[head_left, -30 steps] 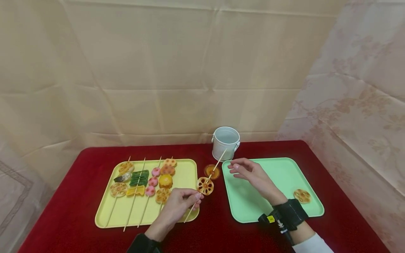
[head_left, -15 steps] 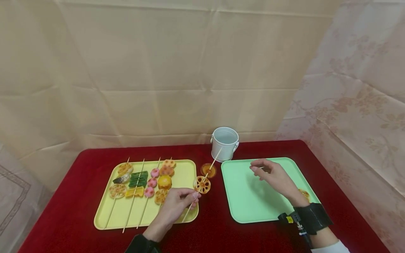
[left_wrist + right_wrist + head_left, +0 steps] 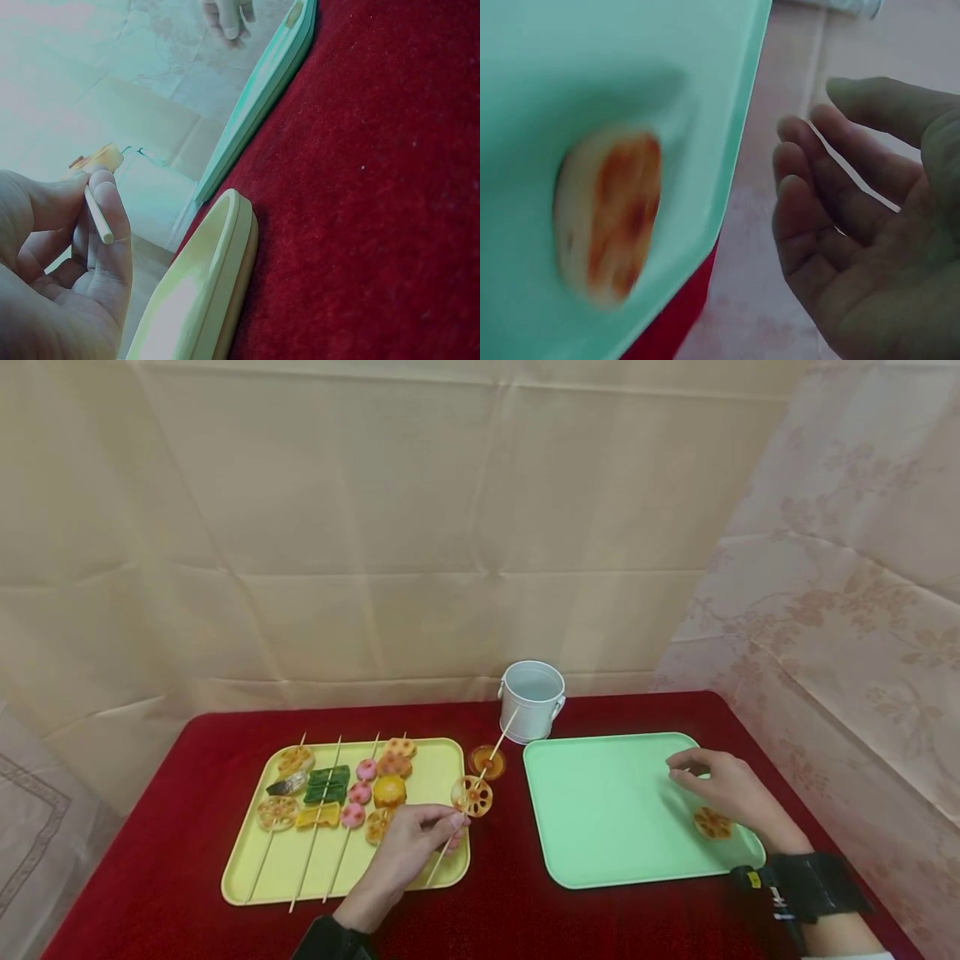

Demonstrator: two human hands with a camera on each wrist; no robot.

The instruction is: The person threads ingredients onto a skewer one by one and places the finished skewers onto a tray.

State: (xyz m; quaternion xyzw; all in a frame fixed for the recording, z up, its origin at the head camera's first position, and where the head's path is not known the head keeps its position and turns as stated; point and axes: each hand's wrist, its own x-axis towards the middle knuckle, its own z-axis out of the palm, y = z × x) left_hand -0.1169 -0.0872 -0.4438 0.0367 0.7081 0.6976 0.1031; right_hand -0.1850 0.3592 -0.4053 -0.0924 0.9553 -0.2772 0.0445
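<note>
My left hand (image 3: 412, 843) pinches a bamboo skewer (image 3: 504, 735) between thumb and fingers, slanted over the right edge of the yellow tray (image 3: 431, 768). Threaded on it are a lotus root slice (image 3: 472, 797) and, farther up, a round orange-brown piece (image 3: 487, 762) whose kind I cannot tell. The left wrist view shows the skewer's lower end (image 3: 99, 216) sticking out from the fingers. My right hand (image 3: 731, 785) hovers over the right side of the green tray (image 3: 600, 810), fingers loosely bent around nothing. Another lotus root slice (image 3: 622, 217) lies below it on that tray.
Several loaded skewers lie side by side on the yellow tray, bearing lotus slices, green pieces (image 3: 327, 785), pink balls (image 3: 360, 792) and a yellow piece (image 3: 389, 791). A white bucket (image 3: 532, 706) stands behind the trays on the red cloth (image 3: 510, 877).
My right hand has moved right across the green tray, toward the lotus slice at its right side. My left hand still holds the skewer, which has shifted slightly left.
</note>
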